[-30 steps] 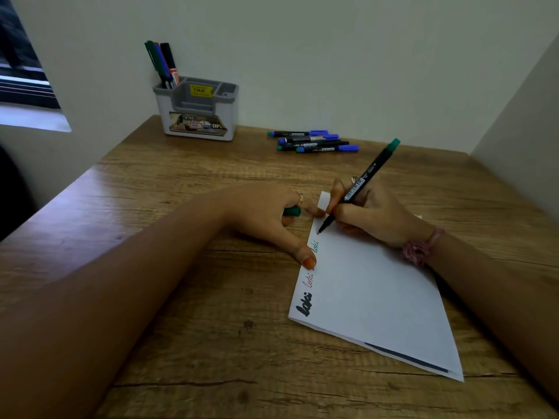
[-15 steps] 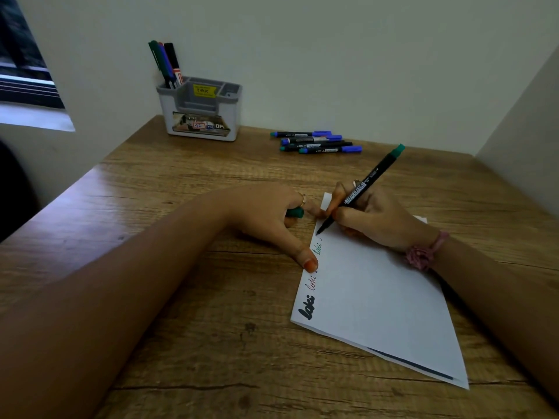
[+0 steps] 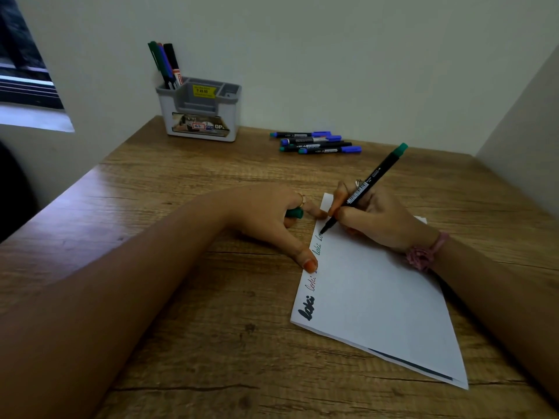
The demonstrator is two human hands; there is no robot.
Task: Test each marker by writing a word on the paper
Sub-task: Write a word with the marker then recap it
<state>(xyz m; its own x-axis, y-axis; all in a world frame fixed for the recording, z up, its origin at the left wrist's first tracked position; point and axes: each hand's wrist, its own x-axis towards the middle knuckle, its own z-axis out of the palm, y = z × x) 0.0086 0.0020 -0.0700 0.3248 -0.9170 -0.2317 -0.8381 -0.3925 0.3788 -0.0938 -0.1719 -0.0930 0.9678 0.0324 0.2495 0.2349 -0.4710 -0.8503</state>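
1. Right hand (image 3: 378,220) grips one black green-ended marker (image 3: 364,189), tip on white paper (image 3: 378,297).
2. Left hand (image 3: 272,213) curls round green cap (image 3: 295,213), thumb pressing paper edge.
3. Four markers (image 3: 317,142) lie on wooden desk (image 3: 181,182); three stand in grey plastic holder (image 3: 199,113).

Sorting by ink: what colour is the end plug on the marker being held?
Green, head view.
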